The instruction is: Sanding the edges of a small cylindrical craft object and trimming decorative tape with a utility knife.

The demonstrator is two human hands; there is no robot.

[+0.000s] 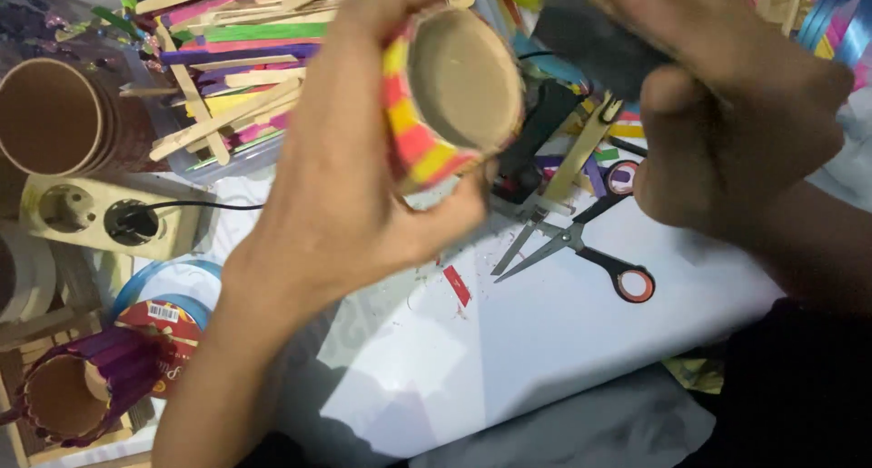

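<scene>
Gripping striped cardboard cup (450,91) w/ left hand (354,168) fingers curled round it, right hand (736,114) fisted on dark blurred object (590,36)

A cardboard cup (450,91) clad in upright pink, yellow and orange sticks is held on its side in mid-air, far centre, its plain brown round base turned toward the camera and slightly right. A dark, blurred object (590,36) is held just right of it, shape unclear
</scene>
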